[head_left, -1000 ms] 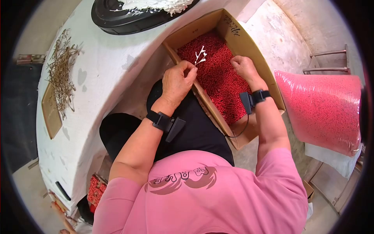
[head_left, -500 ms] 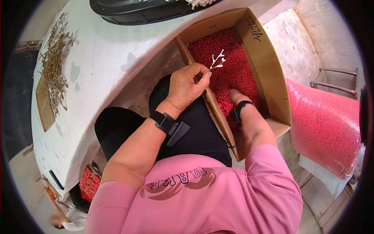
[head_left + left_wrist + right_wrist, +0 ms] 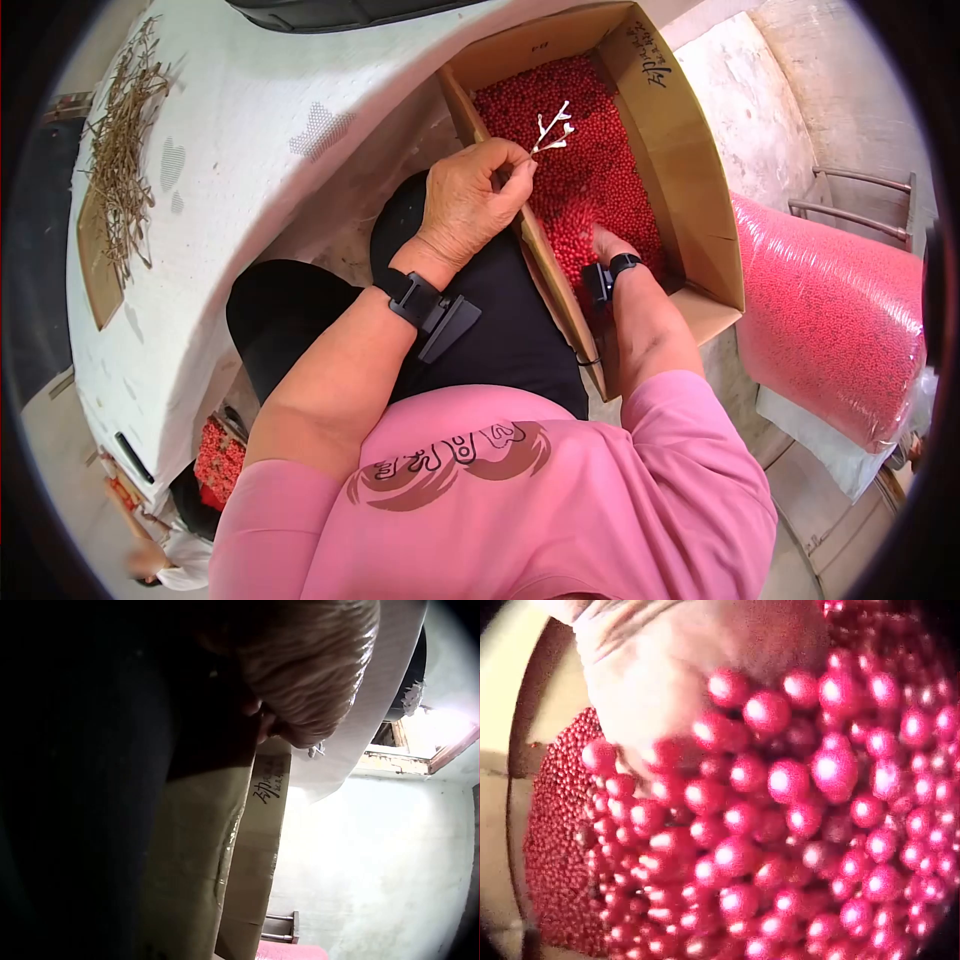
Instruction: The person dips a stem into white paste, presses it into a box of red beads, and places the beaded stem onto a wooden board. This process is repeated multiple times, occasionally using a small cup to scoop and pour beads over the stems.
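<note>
My left hand (image 3: 465, 205) pinches the white twig (image 3: 552, 130) low on its stem so the prongs stand free above the red beads (image 3: 590, 180) in the box (image 3: 700, 170), while my right hand (image 3: 603, 243) is dug into them, too buried to tell its grip.

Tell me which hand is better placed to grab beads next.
Right, most likely. The right hand is dug into the beads in the box, while the left hand is busy pinching the sprig above them.
</note>
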{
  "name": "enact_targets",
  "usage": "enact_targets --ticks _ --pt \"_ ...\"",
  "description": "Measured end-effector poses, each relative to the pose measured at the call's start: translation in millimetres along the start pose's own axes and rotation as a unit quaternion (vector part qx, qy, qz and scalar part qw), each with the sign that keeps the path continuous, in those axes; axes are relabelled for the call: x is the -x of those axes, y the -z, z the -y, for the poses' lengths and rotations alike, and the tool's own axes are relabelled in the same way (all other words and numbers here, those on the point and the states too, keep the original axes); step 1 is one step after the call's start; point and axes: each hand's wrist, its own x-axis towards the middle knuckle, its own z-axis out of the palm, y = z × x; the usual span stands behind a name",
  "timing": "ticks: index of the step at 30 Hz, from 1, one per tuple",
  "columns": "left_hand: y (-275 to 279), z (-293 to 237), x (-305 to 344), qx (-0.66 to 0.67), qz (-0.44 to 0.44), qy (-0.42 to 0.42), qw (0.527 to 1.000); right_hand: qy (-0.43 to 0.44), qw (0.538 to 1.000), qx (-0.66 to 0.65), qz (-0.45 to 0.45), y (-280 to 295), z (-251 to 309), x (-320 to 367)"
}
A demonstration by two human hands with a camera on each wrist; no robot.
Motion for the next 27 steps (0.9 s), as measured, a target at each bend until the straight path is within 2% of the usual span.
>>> enact_targets --ticks 3,6,7,9,11,14,17,18,21,23,25,27 --pt "1 -2 0 -0.01 -0.007 0.008 1.0 0.001 0.975 -0.224 0.009 14 26 20" --pt "-2 3 1 -0.042 -0.022 -0.041 0.998 0.063 0.9 -0.424 0.086 37 45 29" --pt "-3 2 0 -0.07 -0.029 -0.05 0.996 0.096 0.868 -0.473 0.12 47 50 30" --pt "-4 -1 0 -0.126 -0.041 -0.071 0.989 0.199 0.754 -0.591 0.206 73 69 46" --pt "-8 -2 0 -0.174 -0.04 -0.073 0.981 0.28 0.772 -0.532 0.207 111 86 84" --pt "-11 -2 -2 -0.214 -0.034 -0.066 0.974 0.365 0.77 -0.514 0.101 128 121 147" --pt "-12 -3 -2 -0.224 -0.022 -0.056 0.973 0.474 0.732 -0.483 0.083 122 159 217" --pt "-11 -4 -2 -0.226 -0.019 -0.052 0.972 0.576 0.752 -0.318 -0.037 127 155 200" --pt "-9 -2 -1 -0.227 -0.006 -0.039 0.973 0.446 0.796 -0.407 -0.042 114 148 151" --pt "-9 -2 -1 -0.198 -0.018 -0.044 0.979 0.311 0.919 -0.221 -0.101 100 119 79" --pt "-9 -1 -1 -0.179 -0.025 -0.05 0.982 0.375 0.909 0.02 -0.181 67 63 -19" --pt "-10 0 -1 -0.167 -0.028 -0.054 0.984 0.228 0.952 0.164 -0.126 37 48 -54"
